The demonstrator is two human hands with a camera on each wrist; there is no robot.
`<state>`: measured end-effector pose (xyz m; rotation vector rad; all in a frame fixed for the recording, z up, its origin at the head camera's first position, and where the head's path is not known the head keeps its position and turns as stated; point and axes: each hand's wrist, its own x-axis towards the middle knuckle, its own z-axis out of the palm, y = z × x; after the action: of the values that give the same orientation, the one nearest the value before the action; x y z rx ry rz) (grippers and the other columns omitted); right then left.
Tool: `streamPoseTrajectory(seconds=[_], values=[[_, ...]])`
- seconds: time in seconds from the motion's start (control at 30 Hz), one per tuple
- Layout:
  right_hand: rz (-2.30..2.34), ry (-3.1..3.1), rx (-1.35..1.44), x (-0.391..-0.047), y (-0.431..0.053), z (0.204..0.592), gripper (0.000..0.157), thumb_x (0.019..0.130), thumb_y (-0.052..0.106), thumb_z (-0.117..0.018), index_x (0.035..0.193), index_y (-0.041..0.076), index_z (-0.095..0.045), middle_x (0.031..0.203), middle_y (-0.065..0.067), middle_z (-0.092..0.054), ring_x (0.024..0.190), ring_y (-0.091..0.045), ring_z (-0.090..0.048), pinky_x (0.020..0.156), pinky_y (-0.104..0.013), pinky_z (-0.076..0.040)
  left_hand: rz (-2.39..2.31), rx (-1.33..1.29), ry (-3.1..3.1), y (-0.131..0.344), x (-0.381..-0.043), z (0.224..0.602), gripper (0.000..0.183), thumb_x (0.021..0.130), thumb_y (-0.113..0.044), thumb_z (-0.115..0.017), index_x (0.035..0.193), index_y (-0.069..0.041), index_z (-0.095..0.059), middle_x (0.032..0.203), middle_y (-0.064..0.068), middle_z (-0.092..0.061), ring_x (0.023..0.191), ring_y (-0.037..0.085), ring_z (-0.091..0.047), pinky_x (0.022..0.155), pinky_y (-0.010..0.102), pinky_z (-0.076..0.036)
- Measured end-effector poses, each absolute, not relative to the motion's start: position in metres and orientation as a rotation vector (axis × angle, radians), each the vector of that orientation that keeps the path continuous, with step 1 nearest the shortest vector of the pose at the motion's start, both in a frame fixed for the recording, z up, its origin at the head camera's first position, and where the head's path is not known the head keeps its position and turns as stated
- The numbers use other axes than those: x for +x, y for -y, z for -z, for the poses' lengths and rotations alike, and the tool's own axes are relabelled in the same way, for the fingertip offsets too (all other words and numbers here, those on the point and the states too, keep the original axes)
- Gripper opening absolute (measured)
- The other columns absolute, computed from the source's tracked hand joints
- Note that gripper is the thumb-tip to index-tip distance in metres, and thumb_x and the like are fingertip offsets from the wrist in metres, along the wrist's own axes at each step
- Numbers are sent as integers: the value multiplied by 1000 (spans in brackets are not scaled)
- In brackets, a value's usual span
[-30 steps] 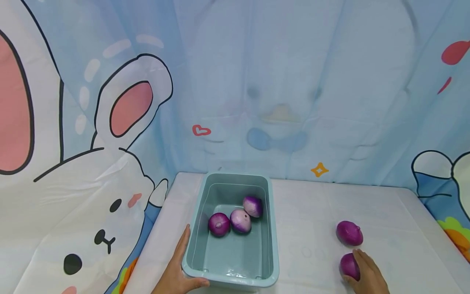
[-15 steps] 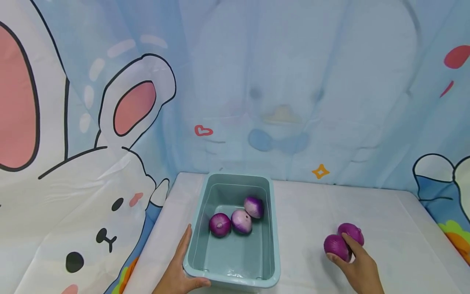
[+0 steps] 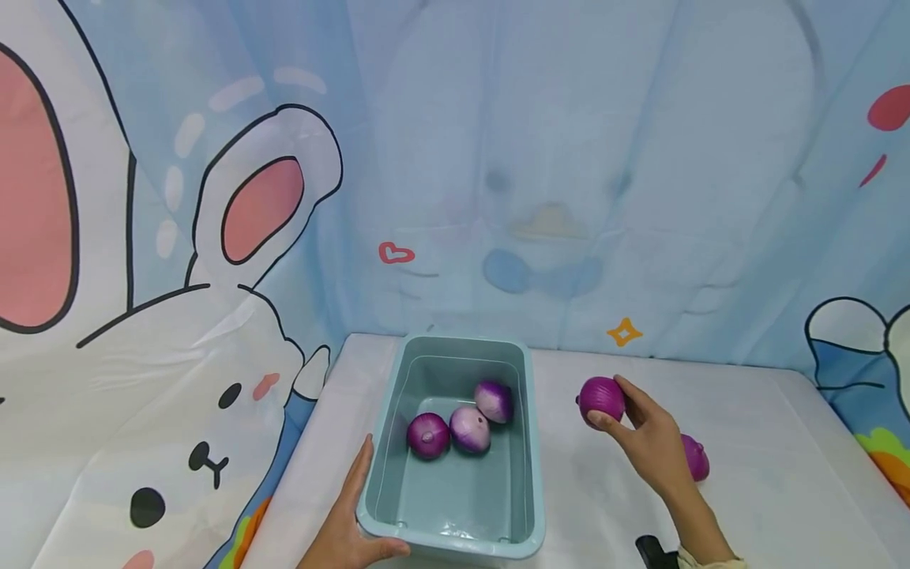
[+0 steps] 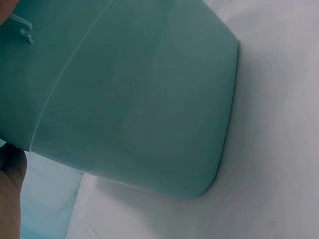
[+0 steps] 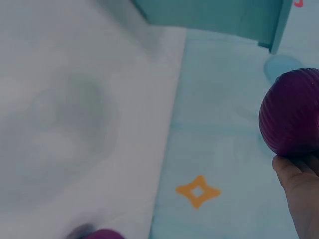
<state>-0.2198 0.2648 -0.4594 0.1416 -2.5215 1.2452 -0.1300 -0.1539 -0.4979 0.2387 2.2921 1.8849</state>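
Observation:
In the head view, my right hand (image 3: pixel 650 438) holds a purple onion (image 3: pixel 601 401) between thumb and fingers, raised above the table to the right of a pale blue-green plastic bin (image 3: pixel 536 474). The right wrist view shows the held onion (image 5: pixel 294 112) resting above the fingertips. Another purple onion (image 3: pixel 696 457) lies on the table, partly hidden behind my right wrist. Inside the bin sit a purple onion (image 3: pixel 428 435) and two purple-and-white onions (image 3: pixel 469 430). My left hand (image 3: pixel 348 518) rests on the bin's near left corner, fingers straight along the side and thumb on the front.
White cloth covers the table (image 3: pixel 590 506). A blue printed curtain (image 3: pixel 554 158) hangs behind it, and a cartoon rabbit (image 3: pixel 199 411) is printed on the cloth at left. The left wrist view is mostly the bin's outer wall (image 4: pixel 139 99).
My right hand gripped the nearer onion on the table, lifted it past the other one, and carried it left and away from me toward the bin. My left hand stayed at the bin's corner.

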Motion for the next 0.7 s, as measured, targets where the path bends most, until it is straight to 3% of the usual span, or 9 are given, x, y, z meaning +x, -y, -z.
streamPoseTrajectory(seconds=[0.07,0.3,0.53,0.7], values=[[-1282,2499,171,-229,-258,454,76,85,27,-76,145,-3,-41,144,-27,-45,129,-45,-46,92,-5,-35,-1894,242,-2288,154,-130,498,123,71,-23,-88,153,-47,1,163,-1,-2,142,36,-26,107,47,-42],[-1402,2457,251,-252,-235,441,74,87,25,-75,145,-4,-40,145,-27,-44,132,-43,-45,94,-14,-39,-1931,238,-2263,152,-128,498,122,72,-23,-87,152,-49,0,163,-5,-3,140,41,-29,104,50,-44],[-1500,2417,317,-265,-218,435,73,87,22,-75,145,-4,-39,145,-26,-44,133,-40,-44,91,-7,-40,-1958,230,-2231,149,-127,497,122,72,-22,-87,151,-51,0,162,-9,-2,139,41,-31,100,47,-47],[-1545,2401,344,-272,-208,434,73,87,19,-75,146,-4,-38,145,-27,-43,134,-39,-44,95,-16,-42,-1970,250,-2223,150,-128,497,122,72,-20,-87,152,-49,0,162,-7,-2,140,41,-30,101,47,-46]])
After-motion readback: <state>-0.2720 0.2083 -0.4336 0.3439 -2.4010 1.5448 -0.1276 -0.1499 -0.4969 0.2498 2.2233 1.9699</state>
